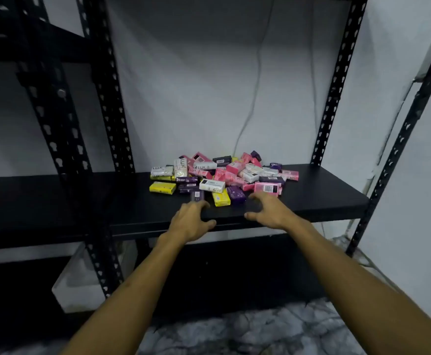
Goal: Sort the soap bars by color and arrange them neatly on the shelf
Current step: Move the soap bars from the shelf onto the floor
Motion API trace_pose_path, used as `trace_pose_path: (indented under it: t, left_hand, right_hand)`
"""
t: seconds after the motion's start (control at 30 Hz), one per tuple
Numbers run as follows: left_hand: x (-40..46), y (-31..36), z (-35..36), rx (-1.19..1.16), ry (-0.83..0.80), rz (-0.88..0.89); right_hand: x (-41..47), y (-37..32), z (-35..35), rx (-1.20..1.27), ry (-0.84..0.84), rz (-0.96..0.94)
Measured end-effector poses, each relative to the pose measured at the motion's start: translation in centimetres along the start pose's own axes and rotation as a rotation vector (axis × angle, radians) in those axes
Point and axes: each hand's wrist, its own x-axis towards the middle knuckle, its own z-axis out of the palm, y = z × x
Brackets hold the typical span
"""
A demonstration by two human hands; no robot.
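My left hand [192, 218] and right hand [268, 210] hover with fingers spread and loosely curled, holding nothing, over the front edge of the black shelf [324, 196], just short of a jumbled heap of pink, white, yellow and purple soap bars [224, 175].

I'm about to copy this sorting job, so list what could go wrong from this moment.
1. The soap pile is loose and mixed; pulling a low bar may topple others.
2. The purple bar by the left hand and the yellow bar lie near the shelf front edge; a sweep of the right hand might knock them off.
3. Purple bars blend into the black shelf and may be missed.
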Motion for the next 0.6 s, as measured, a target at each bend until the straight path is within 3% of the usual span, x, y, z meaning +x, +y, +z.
trace_pose_path:
  t: [0.4, 0.6]
  left_hand:
    - [4.9, -2.5, 3.0, 0.153, 0.050, -0.030]
    - [3.7, -4.0, 3.1, 0.073, 0.284, -0.005]
  right_hand:
    - [6.4, -3.4, 7.5, -0.207, 0.054, -0.171]
    - [6.3, -2.2, 9.7, -0.026, 0.203, -0.224]
